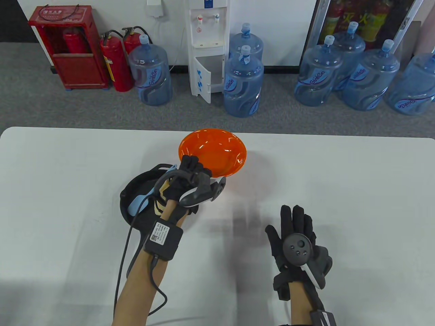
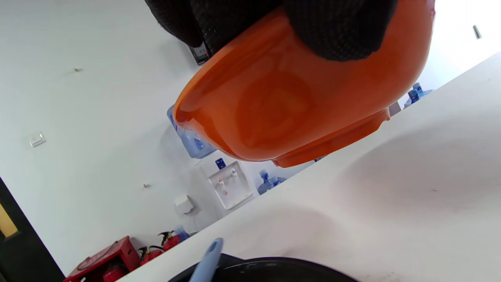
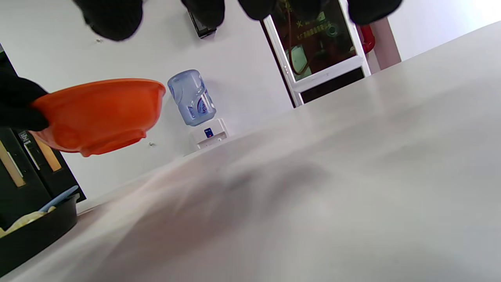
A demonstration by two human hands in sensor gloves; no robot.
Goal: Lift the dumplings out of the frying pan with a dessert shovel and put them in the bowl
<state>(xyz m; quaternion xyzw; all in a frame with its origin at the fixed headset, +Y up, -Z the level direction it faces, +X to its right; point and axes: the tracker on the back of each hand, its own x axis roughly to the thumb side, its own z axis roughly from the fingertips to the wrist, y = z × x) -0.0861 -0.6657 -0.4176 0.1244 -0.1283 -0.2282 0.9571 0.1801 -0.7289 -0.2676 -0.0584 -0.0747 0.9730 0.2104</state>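
Note:
My left hand grips the near rim of the orange bowl and holds it lifted off the white table; the left wrist view shows the bowl from below under my fingers. The black frying pan sits under my left forearm, with the light blue dessert shovel lying in it and pale dumplings partly hidden by my wrist. The right wrist view shows the pan with dumplings at the left edge. My right hand hovers open and holds nothing.
Beyond the table's far edge stand several blue water bottles, a white water dispenser, red fire extinguishers and a red cabinet. A black cable trails from my left wrist across the table.

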